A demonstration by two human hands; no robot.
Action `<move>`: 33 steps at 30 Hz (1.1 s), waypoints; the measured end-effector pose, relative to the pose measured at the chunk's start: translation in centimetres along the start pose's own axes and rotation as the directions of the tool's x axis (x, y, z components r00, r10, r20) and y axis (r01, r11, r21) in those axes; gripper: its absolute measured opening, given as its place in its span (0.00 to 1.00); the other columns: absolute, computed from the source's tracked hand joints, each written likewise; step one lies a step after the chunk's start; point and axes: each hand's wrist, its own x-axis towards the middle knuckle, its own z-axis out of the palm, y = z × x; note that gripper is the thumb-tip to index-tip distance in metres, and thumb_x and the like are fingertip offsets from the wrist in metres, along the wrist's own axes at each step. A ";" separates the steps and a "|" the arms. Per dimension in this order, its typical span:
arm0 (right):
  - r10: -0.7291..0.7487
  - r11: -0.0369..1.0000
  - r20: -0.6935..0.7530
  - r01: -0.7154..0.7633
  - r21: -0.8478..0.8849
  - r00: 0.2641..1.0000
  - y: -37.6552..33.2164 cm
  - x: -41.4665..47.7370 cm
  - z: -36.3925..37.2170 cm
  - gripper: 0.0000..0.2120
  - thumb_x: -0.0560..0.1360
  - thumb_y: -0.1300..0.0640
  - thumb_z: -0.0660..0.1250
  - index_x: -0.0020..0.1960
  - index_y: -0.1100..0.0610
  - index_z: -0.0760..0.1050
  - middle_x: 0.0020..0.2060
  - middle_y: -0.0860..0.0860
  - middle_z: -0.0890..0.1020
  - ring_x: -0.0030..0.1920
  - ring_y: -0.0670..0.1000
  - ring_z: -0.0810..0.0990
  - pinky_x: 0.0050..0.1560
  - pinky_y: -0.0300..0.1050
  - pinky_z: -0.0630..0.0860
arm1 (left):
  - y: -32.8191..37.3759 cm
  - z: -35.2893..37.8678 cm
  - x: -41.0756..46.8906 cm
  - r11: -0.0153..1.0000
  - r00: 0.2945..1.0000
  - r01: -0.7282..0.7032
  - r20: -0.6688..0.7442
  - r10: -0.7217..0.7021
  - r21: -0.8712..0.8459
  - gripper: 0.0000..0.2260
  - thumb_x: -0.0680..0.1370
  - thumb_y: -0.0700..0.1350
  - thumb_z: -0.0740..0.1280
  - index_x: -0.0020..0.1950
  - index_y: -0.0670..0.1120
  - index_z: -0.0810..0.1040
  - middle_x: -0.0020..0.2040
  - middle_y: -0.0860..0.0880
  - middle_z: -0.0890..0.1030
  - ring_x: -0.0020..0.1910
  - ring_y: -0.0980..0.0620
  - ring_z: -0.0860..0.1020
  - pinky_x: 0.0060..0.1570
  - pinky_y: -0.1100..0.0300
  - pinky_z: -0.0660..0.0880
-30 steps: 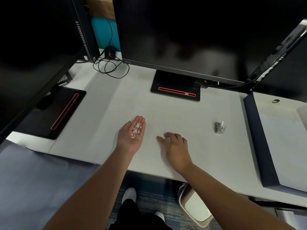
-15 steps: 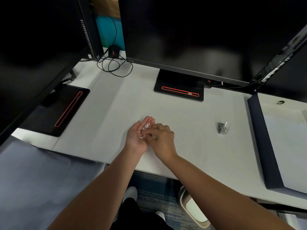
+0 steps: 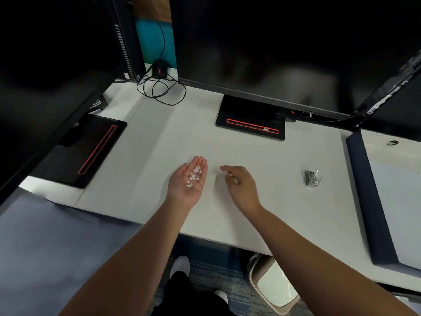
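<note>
Right hand (image 3: 240,187) drawn off left hand (image 3: 180,187), fingers loose, empty | left palm flat, upturned, carrying white pellets (image 3: 194,176)

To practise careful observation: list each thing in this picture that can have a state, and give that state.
left hand: palm up, flat, carrying white pieces.
white pieces: lying loose on the palm.
right hand: fingers loosely curled, holding nothing, apart from the left.
middle monitor: screen dark.
cable: coiled on the desk.
</note>
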 end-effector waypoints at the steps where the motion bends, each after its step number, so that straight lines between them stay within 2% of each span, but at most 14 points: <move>1: 0.003 0.997 0.028 0.000 -0.073 1.000 0.7 0.2 -0.1 0.17 0.77 0.66 0.58 0.61 0.54 0.78 0.56 0.52 0.78 0.59 0.54 0.75 0.63 0.47 0.70 | 0.4 0.0 0.1 1.000 1.000 -0.006 -0.001 0.006 -0.015 0.15 0.82 0.42 0.55 0.55 0.33 0.77 0.50 0.38 0.83 0.52 0.43 0.81 0.58 0.52 0.76; 4: -0.097 0.928 0.111 0.130 -0.348 0.989 2.3 0.4 0.1 0.22 0.75 0.68 0.56 0.65 0.53 0.75 0.58 0.54 0.78 0.58 0.58 0.75 0.56 0.49 0.71 | 1.6 0.1 0.4 0.998 1.000 -0.015 -0.001 0.015 -0.054 0.15 0.82 0.41 0.55 0.53 0.33 0.78 0.49 0.38 0.83 0.52 0.43 0.80 0.62 0.52 0.74; 7: -0.185 0.812 0.159 0.242 -0.532 0.970 2.4 0.3 0.6 0.27 0.74 0.68 0.56 0.69 0.50 0.70 0.59 0.55 0.76 0.58 0.60 0.72 0.51 0.48 0.64 | 2.4 0.4 0.6 0.997 1.000 -0.025 0.008 0.026 -0.072 0.15 0.82 0.41 0.55 0.53 0.33 0.78 0.47 0.38 0.84 0.51 0.43 0.81 0.59 0.52 0.75; 10: -0.214 0.716 0.202 0.294 -0.633 0.956 1.8 0.2 1.0 0.30 0.74 0.67 0.56 0.73 0.47 0.64 0.63 0.56 0.72 0.61 0.60 0.69 0.55 0.51 0.64 | 2.7 0.6 0.9 0.997 1.000 -0.022 0.005 0.023 -0.069 0.15 0.82 0.42 0.55 0.53 0.33 0.78 0.46 0.38 0.84 0.50 0.43 0.81 0.52 0.52 0.77; 13: -0.190 0.619 0.251 0.314 -0.720 0.949 1.6 0.1 1.3 0.30 0.74 0.66 0.56 0.74 0.47 0.60 0.66 0.56 0.69 0.63 0.60 0.67 0.58 0.53 0.64 | 2.8 0.6 1.1 0.997 1.000 -0.021 0.004 0.021 -0.071 0.15 0.82 0.42 0.55 0.53 0.34 0.78 0.46 0.38 0.84 0.50 0.43 0.81 0.51 0.51 0.77; 16: -0.177 0.607 0.251 0.307 -0.733 0.952 1.2 0.3 1.5 0.29 0.75 0.65 0.55 0.74 0.48 0.61 0.65 0.56 0.69 0.63 0.60 0.67 0.57 0.52 0.63 | 3.0 0.6 1.4 0.997 1.000 -0.023 -0.002 0.023 -0.068 0.15 0.82 0.42 0.55 0.53 0.34 0.78 0.46 0.38 0.84 0.51 0.43 0.81 0.53 0.52 0.77; 17: -0.158 0.631 0.251 0.294 -0.718 0.955 1.1 0.6 1.6 0.29 0.75 0.66 0.54 0.73 0.47 0.62 0.64 0.55 0.69 0.62 0.59 0.67 0.57 0.51 0.63 | 3.0 0.6 1.5 0.997 1.000 -0.022 -0.003 0.022 -0.068 0.15 0.82 0.42 0.56 0.53 0.33 0.78 0.46 0.38 0.84 0.51 0.43 0.81 0.53 0.52 0.77; 19: -0.068 0.765 0.228 0.197 -0.613 0.971 1.3 1.6 1.3 0.28 0.75 0.67 0.52 0.69 0.44 0.68 0.62 0.52 0.71 0.62 0.55 0.67 0.57 0.48 0.61 | 3.0 0.7 1.6 0.998 1.000 -0.019 0.000 0.019 -0.064 0.15 0.82 0.42 0.56 0.53 0.33 0.78 0.46 0.38 0.84 0.51 0.43 0.81 0.54 0.52 0.76; 21: 0.059 0.934 0.199 0.016 -0.357 0.978 1.5 2.7 0.7 0.26 0.76 0.67 0.51 0.62 0.44 0.76 0.61 0.49 0.74 0.62 0.52 0.70 0.62 0.46 0.64 | 3.0 0.8 1.7 0.998 1.000 -0.019 0.006 0.019 -0.058 0.15 0.82 0.42 0.56 0.53 0.33 0.77 0.47 0.38 0.84 0.51 0.43 0.81 0.55 0.52 0.76; 22: 0.118 0.976 0.203 -0.075 -0.206 0.972 1.4 3.0 0.2 0.25 0.76 0.67 0.51 0.58 0.44 0.78 0.61 0.48 0.76 0.62 0.50 0.72 0.64 0.46 0.66 | 3.0 0.8 1.7 0.998 1.000 -0.019 0.007 0.019 -0.058 0.15 0.82 0.42 0.56 0.54 0.33 0.77 0.48 0.38 0.84 0.52 0.43 0.81 0.54 0.52 0.77; 25: 0.216 0.959 0.291 -0.259 0.117 0.932 0.5 2.7 -1.6 0.22 0.78 0.68 0.51 0.52 0.50 0.80 0.57 0.45 0.78 0.61 0.44 0.73 0.57 0.35 0.67 | 2.9 0.9 1.8 0.999 1.000 -0.020 0.013 0.021 -0.048 0.15 0.82 0.42 0.55 0.53 0.33 0.78 0.49 0.38 0.83 0.52 0.44 0.81 0.53 0.52 0.79; 28: 0.232 0.932 0.318 -0.304 0.197 0.919 0.3 1.6 -3.0 0.21 0.78 0.70 0.52 0.51 0.53 0.80 0.56 0.46 0.79 0.59 0.43 0.73 0.52 0.31 0.67 | 2.4 1.0 1.8 0.999 1.000 -0.010 0.017 0.011 -0.031 0.15 0.82 0.42 0.55 0.53 0.33 0.78 0.46 0.39 0.84 0.51 0.44 0.81 0.51 0.52 0.80; 30: 0.228 0.939 0.321 -0.295 0.176 0.919 0.9 0.9 -3.3 0.21 0.77 0.71 0.52 0.50 0.53 0.80 0.54 0.45 0.79 0.57 0.42 0.73 0.53 0.30 0.66 | 2.1 1.1 1.8 1.000 1.000 -0.005 0.018 0.006 -0.027 0.15 0.82 0.42 0.55 0.53 0.34 0.78 0.46 0.39 0.84 0.50 0.44 0.82 0.51 0.52 0.80; 33: 0.181 0.971 0.295 -0.218 0.098 0.938 1.7 -0.2 -3.2 0.22 0.76 0.73 0.52 0.51 0.56 0.81 0.49 0.40 0.77 0.52 0.36 0.74 0.50 0.21 0.67 | 1.5 1.2 1.7 1.000 1.000 0.007 0.015 -0.006 -0.014 0.15 0.82 0.42 0.55 0.53 0.34 0.78 0.46 0.39 0.84 0.51 0.44 0.81 0.52 0.53 0.78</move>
